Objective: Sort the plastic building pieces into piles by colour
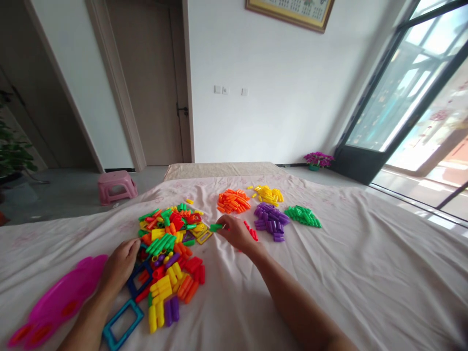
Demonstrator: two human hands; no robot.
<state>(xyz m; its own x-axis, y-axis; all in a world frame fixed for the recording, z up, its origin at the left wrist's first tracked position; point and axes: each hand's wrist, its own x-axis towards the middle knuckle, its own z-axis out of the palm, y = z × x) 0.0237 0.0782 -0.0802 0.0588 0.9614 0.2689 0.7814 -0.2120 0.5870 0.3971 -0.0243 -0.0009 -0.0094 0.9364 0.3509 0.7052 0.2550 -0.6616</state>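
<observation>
My right hand (pixel 237 234) pinches a small green tube piece (pixel 215 227) just right of a mixed pile of coloured plastic tubes (pixel 170 248) on the pink bedsheet. My left hand (pixel 120 265) rests at the pile's left edge, fingers curled down onto the pieces; what they hold, if anything, is hidden. Beyond my right hand lie sorted heaps: orange (pixel 233 201), yellow (pixel 269 194), purple (pixel 270 218) and green (pixel 302 216). A few red pieces (pixel 252 232) lie beside my right hand.
A magenta plastic tray (pixel 58 302) lies at the near left, with blue square frames (pixel 122 324) beside it. A pink stool (pixel 116 186) stands on the floor past the bed. A door is at the back, a glass door at right.
</observation>
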